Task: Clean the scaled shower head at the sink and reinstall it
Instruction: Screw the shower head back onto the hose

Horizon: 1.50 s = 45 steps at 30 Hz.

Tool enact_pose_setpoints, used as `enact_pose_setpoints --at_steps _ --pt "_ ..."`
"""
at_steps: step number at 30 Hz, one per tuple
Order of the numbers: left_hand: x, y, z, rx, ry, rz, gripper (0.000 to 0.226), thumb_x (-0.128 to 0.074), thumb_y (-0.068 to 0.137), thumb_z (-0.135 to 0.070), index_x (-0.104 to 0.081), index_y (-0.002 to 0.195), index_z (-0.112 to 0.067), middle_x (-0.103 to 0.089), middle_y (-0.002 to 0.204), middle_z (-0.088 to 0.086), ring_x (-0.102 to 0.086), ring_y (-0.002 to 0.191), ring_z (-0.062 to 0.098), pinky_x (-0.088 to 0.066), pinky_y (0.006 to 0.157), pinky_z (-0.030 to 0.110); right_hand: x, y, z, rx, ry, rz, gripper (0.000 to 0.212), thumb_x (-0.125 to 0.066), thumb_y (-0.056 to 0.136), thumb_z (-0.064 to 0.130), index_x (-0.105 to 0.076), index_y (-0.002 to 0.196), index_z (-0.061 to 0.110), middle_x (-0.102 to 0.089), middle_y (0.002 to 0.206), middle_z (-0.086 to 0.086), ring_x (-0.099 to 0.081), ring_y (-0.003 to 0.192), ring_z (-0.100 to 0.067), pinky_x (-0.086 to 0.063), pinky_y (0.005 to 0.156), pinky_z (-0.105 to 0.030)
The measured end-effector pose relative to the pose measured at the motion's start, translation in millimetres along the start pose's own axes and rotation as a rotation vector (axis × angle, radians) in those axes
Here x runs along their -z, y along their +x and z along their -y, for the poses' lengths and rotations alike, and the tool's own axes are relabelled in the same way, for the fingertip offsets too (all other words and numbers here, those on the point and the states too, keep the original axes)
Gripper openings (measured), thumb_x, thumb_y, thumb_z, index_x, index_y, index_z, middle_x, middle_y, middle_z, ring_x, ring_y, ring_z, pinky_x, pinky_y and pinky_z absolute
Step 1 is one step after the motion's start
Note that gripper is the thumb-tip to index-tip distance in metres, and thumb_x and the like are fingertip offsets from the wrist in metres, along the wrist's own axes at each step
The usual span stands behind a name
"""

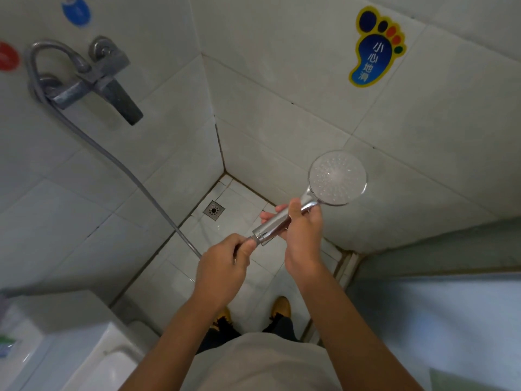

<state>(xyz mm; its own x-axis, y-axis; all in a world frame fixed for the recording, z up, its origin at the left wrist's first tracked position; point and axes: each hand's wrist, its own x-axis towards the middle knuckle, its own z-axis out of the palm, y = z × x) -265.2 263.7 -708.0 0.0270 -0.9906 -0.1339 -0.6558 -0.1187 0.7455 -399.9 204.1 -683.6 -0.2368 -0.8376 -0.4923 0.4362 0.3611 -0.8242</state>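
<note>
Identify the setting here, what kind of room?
Almost certainly a tiled bathroom shower corner: a wall-mounted mixer tap with a hose, a floor drain, and a handheld shower head held in both hands.

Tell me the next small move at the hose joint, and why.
Probably turn the hose nut with the left hand while the right hand steadies the shower head. The hose end meets the handle base there; I cannot tell whether it is threaded on.

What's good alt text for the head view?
Two bare hands work at a hose joint: the right hand grips the round chrome shower head by its handle, the left hand holds the grey metal hose end, over a white-tiled shower floor.
</note>
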Motion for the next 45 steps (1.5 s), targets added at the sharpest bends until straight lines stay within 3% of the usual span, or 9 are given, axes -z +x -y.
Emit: enact_pose_setpoints --at_steps 3,7,10,15,18,27,31,38,45 --pt "-2 -2 0 -0.127 0.214 -0.112 0.042 -0.037 0.095 -0.051 -0.065 0.091 -0.020 -0.061 0.067 -0.010 -0.053 0.053 0.007 -0.037 0.045 0.016 -1 1 -2 -0.036 0.024 -0.050 0.012 -0.043 0.104 0.017 -0.049 0.113 0.010 -0.060 0.094 -0.017 -0.074 0.074 -0.034 -0.062 0.075 -0.047" --pt "-8 -2 4 -0.208 0.364 -0.188 0.045 -0.040 0.094 -0.050 -0.068 0.094 -0.015 -0.065 0.075 -0.004 -0.058 0.060 0.012 -0.049 0.042 0.030 -5 4 -4 -0.066 0.081 -0.136 0.015 -0.045 0.104 0.017 -0.049 0.116 0.010 -0.059 0.093 -0.016 -0.073 0.068 -0.031 -0.062 0.074 -0.047" --pt "-10 0 3 -0.203 0.364 -0.159 0.042 -0.038 0.097 -0.046 -0.066 0.091 -0.015 -0.061 0.069 -0.006 -0.051 0.053 0.009 -0.040 0.040 0.021 -4 6 -3 -0.067 0.090 -0.162 0.010 -0.045 0.104 0.015 -0.049 0.112 0.010 -0.057 0.091 -0.017 -0.072 0.062 -0.026 -0.063 0.068 -0.042" --pt "-6 10 -10 0.270 -0.301 0.150 0.054 -0.028 0.103 -0.039 -0.058 0.063 -0.018 -0.037 0.044 -0.007 -0.031 0.040 0.008 -0.027 0.045 0.023 5 9 1 -0.023 0.074 -0.002 0.012 -0.043 0.105 0.015 -0.050 0.111 0.007 -0.058 0.084 -0.012 -0.069 0.064 -0.027 -0.061 0.068 -0.040" --pt "0 15 -14 0.498 -0.651 0.336 0.056 -0.030 0.102 -0.046 -0.061 0.068 -0.014 -0.033 0.044 -0.008 -0.024 0.039 0.010 -0.020 0.041 0.023 8 14 6 -0.004 0.106 0.098 0.011 -0.041 0.105 0.015 -0.048 0.104 0.008 -0.056 0.079 -0.010 -0.064 0.066 -0.029 -0.058 0.072 -0.043" --pt "3 13 -17 0.539 -0.878 0.527 0.048 -0.031 0.102 -0.041 -0.063 0.084 -0.009 -0.037 0.051 -0.005 -0.025 0.041 0.008 -0.023 0.036 0.020 13 18 16 0.004 0.217 0.166 0.009 -0.036 0.107 0.014 -0.044 0.102 0.012 -0.053 0.073 -0.005 -0.056 0.061 -0.018 -0.054 0.071 -0.038" --pt "5 8 -22 0.395 -0.685 0.423 0.045 -0.045 0.089 -0.057 -0.052 0.107 -0.017 -0.046 0.063 -0.003 -0.033 0.047 0.010 -0.027 0.041 0.024 11 20 15 0.003 0.226 0.160 0.009 -0.038 0.106 0.016 -0.044 0.101 0.013 -0.053 0.074 -0.005 -0.055 0.061 -0.018 -0.052 0.071 -0.038" --pt "7 5 -28 0.319 -0.684 0.286 0.008 -0.042 0.100 -0.020 -0.043 0.101 -0.012 -0.046 0.065 -0.002 -0.037 0.045 0.005 -0.030 0.041 0.019 15 20 11 -0.039 0.096 0.098 0.018 -0.062 0.095 0.020 -0.046 0.099 0.014 -0.050 0.065 0.001 -0.050 0.052 -0.013 -0.049 0.060 -0.031" --pt "11 15 -32 0.241 -0.618 0.176 0.012 -0.038 0.099 -0.009 -0.044 0.107 -0.016 -0.044 0.065 0.002 -0.039 0.050 0.008 -0.034 0.045 0.021 13 11 3 -0.067 -0.178 0.271 0.032 -0.073 0.087 0.033 -0.052 0.099 0.012 -0.057 0.069 0.002 -0.046 0.050 -0.011 -0.044 0.048 -0.025"
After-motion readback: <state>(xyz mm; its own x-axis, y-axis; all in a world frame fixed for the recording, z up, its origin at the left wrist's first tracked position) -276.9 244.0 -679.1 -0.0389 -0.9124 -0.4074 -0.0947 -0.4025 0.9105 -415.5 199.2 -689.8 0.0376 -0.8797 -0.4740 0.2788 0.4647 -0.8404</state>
